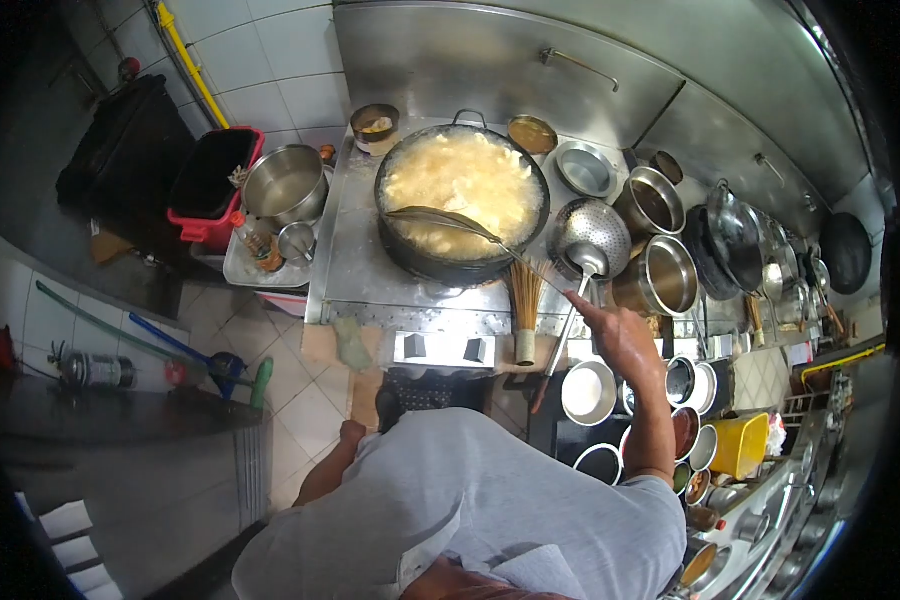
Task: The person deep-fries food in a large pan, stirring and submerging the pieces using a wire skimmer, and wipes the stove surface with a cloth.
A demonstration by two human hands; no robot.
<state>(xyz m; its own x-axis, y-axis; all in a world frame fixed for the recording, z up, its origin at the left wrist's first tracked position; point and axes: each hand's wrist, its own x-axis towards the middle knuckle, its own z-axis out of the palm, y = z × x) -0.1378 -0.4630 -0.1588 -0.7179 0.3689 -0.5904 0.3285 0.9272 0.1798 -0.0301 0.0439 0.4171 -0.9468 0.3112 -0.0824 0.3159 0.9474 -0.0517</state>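
My right hand [615, 335] is closed round the handle of a long-handled skimmer [440, 216], index finger laid along it. The skimmer's wide, shallow head is seen nearly edge-on over the wok [448, 272]. Pale yellow pieces of food [460, 180] fill the wok in bubbling, foamy oil. Just left of my right hand, a perforated strainer [590, 236] rests with its handle toward me. A bamboo wok brush [525, 315] stands between wok and hand. Low beside my body is my left hand [352, 432], away from the stove; its fingers are too hidden to read.
Left of the stove stand a steel pot [285, 185], a bottle [258, 243] and a red-rimmed bin [210, 190]. Steel pots [658, 275] line the right side. White bowls [589, 391] and a yellow container [740, 446] are near my right arm. Stove knobs [445, 349] face me.
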